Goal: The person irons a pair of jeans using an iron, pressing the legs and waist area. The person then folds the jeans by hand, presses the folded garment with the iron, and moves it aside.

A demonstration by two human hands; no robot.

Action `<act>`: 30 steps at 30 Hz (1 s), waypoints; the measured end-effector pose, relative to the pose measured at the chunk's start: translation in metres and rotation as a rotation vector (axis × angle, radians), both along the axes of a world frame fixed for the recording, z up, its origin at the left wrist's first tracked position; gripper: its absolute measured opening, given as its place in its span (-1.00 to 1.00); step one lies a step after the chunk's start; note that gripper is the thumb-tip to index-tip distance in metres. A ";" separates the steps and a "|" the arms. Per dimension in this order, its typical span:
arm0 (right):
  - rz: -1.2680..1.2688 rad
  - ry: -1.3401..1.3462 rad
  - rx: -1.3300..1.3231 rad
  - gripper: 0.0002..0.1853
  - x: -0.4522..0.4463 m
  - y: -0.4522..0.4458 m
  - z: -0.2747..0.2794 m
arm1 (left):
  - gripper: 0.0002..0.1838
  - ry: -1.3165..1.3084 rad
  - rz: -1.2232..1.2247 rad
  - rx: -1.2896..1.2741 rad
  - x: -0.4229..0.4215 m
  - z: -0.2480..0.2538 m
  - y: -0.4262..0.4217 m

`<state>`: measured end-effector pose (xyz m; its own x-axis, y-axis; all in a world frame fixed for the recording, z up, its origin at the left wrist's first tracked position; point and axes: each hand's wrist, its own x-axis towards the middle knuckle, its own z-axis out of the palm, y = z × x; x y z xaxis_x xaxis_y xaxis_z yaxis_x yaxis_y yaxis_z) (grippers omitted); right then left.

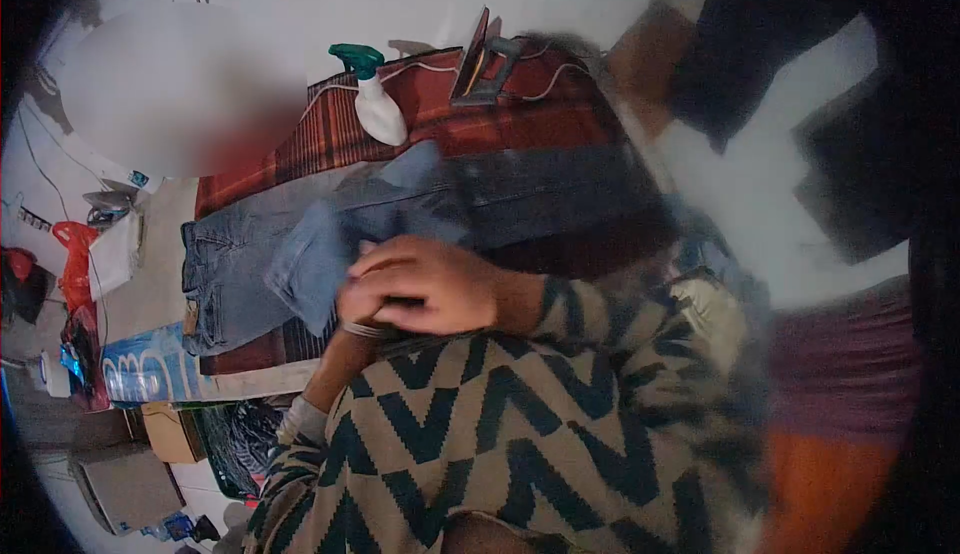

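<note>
My left hand (360,301) and my right hand (437,284) meet in front of my patterned sweater. The fingers of my right hand are curled over my left hand, whose own fingers are mostly hidden. Just beyond them is a crumpled piece of light blue denim (308,266), blurred by motion; whether my left hand holds it I cannot tell. Faded blue jeans (235,279) lie lengthwise on the table, beneath the loose denim.
On the red plaid cloth (440,119) stand a white spray bottle (380,114) with a green head and an iron (487,79) with its cord. Another person (650,64) is at the right. A cardboard box (170,432) and red bag (75,254) are at left.
</note>
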<state>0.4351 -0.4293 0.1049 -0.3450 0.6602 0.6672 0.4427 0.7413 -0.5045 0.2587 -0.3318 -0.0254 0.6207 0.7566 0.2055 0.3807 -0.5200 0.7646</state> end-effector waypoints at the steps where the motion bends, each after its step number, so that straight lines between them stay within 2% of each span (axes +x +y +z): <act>1: -0.031 0.042 -0.115 -0.73 0.022 -0.005 0.000 | -0.52 -0.312 0.274 -0.397 -0.003 0.020 -0.002; 2: -0.059 0.077 -0.225 -0.76 0.050 -0.013 0.000 | -0.52 -0.592 0.459 -0.691 -0.013 0.027 0.005; 3: -0.209 0.173 -0.260 -0.78 0.076 -0.022 -0.008 | -0.51 -0.947 0.689 -0.910 -0.022 0.035 0.011; 4: -0.359 0.266 -0.295 -0.78 0.104 -0.029 -0.021 | -0.52 -1.257 0.667 -1.001 -0.061 0.025 0.037; 5: -0.643 0.221 -0.441 -0.71 0.133 -0.036 -0.035 | -0.54 -1.321 0.750 -0.882 -0.093 0.039 0.053; 6: -0.816 0.328 -0.487 -0.73 0.165 -0.035 -0.054 | -0.53 -1.286 0.588 -0.810 -0.159 0.016 0.084; 7: -0.919 0.446 -0.521 -0.69 0.199 -0.034 -0.069 | -0.51 -0.910 0.624 -0.444 -0.197 0.018 0.093; 8: -1.018 0.396 -0.483 -0.66 0.236 -0.027 -0.082 | -0.49 -0.545 0.742 -0.074 -0.235 0.022 0.101; 9: -1.115 0.344 -0.445 -0.61 0.266 -0.015 -0.089 | -0.47 -0.743 0.834 -0.200 -0.243 0.047 0.095; 11: -1.087 0.369 -0.530 -0.51 0.298 0.019 -0.066 | -0.42 -1.154 1.006 -0.441 -0.253 0.106 0.081; 12: -1.060 0.366 -0.537 -0.51 0.306 0.039 -0.059 | -0.39 -1.373 1.074 -0.555 -0.259 0.119 0.074; 13: -1.001 0.364 -0.550 -0.46 0.312 0.059 -0.053 | -0.40 -1.380 1.102 -0.580 -0.269 0.114 0.070; 15: -0.919 0.358 -0.568 -0.40 0.336 0.108 -0.064 | -0.41 -1.026 1.121 -0.508 -0.279 0.074 0.072; 17: -0.632 0.625 -0.592 -0.28 0.360 0.149 -0.106 | -0.41 -0.044 0.952 -0.104 -0.276 0.000 0.075; 18: -0.610 0.623 -0.599 -0.28 0.352 0.160 -0.102 | -0.41 0.149 0.845 0.075 -0.250 -0.017 0.068; 19: -0.612 0.647 -0.688 -0.25 0.340 0.166 -0.094 | -0.41 0.183 0.766 0.188 -0.212 -0.021 0.056; 21: -0.601 0.661 -0.791 -0.23 0.332 0.180 -0.094 | -0.45 0.192 0.710 0.278 -0.102 0.019 0.016; 22: -0.634 0.455 -0.736 -0.25 0.338 0.189 -0.099 | -0.45 0.239 0.548 0.324 -0.072 0.029 0.004; 24: -0.667 0.236 -0.680 -0.27 0.362 0.205 -0.107 | -0.45 0.262 0.253 0.366 -0.029 0.031 -0.010; 25: -0.736 -0.004 -0.579 -0.30 0.382 0.222 -0.116 | -0.42 0.325 0.144 0.433 -0.015 0.021 -0.010; 26: -0.767 -0.128 -0.525 -0.31 0.383 0.219 -0.109 | -0.42 0.320 0.143 0.426 -0.001 0.017 -0.010; 27: -0.800 -0.250 -0.466 -0.32 0.383 0.216 -0.101 | -0.37 0.439 0.119 0.369 0.014 0.015 -0.009; 28: -0.618 -0.109 -0.428 -0.30 0.359 0.193 -0.068 | -0.32 0.559 0.094 0.314 0.022 0.013 -0.008; 29: -0.530 -0.039 -0.404 -0.29 0.335 0.177 -0.043 | -0.32 0.554 0.092 0.315 0.026 0.010 -0.008; 30: -0.438 0.028 -0.384 -0.28 0.311 0.160 -0.017 | -0.29 0.703 0.060 0.266 0.029 0.007 -0.007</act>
<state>0.7465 -0.2698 0.0876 0.0289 0.9338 0.3567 0.6496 0.2537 -0.7167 0.2880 -0.3384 -0.0181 0.6322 0.7735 -0.0436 0.7663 -0.6160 0.1826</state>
